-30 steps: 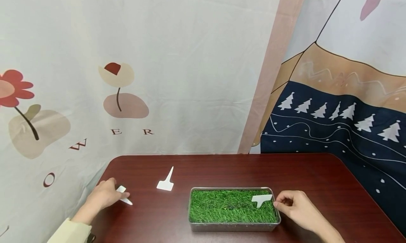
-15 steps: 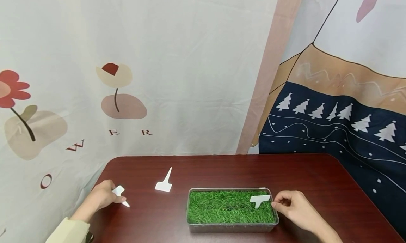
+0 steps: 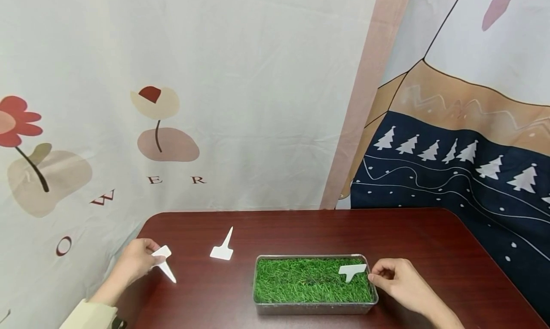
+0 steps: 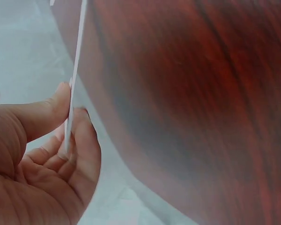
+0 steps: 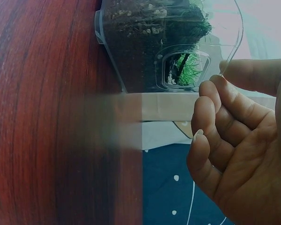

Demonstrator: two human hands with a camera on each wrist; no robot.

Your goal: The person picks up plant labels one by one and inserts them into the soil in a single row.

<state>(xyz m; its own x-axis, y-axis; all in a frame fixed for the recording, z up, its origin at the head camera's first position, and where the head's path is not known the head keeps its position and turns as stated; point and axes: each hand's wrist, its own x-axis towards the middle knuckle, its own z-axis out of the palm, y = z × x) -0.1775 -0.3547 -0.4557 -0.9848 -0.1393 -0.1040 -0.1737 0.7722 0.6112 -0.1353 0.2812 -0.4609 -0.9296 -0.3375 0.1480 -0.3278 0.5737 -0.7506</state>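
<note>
Between thumb and fingers my left hand (image 3: 134, 263) pinches a white T-shaped plant label (image 3: 166, 270) at its wide head, the point slanting down to the right. The left wrist view shows this label (image 4: 77, 61) edge-on above the table. My right hand (image 3: 399, 280) pinches the right rim of a clear rectangular plastic tray (image 3: 315, 309) filled with green grass. Up close in the right wrist view, thumb and forefinger grip the rim of the tray (image 5: 138, 51), the other fingers curled. A second plant label (image 3: 353, 269) stands in the grass near the tray's right end.
A third white plant label (image 3: 222, 251) lies flat on the dark red wooden table (image 3: 309, 231), between the left hand and the tray, toward the back. Printed curtains (image 3: 258, 104) hang right behind the table's far edge.
My left hand has taken hold of the plant label and raised it slightly, so more of its head and stem shows. The right hand keeps its grip on the tray rim.
</note>
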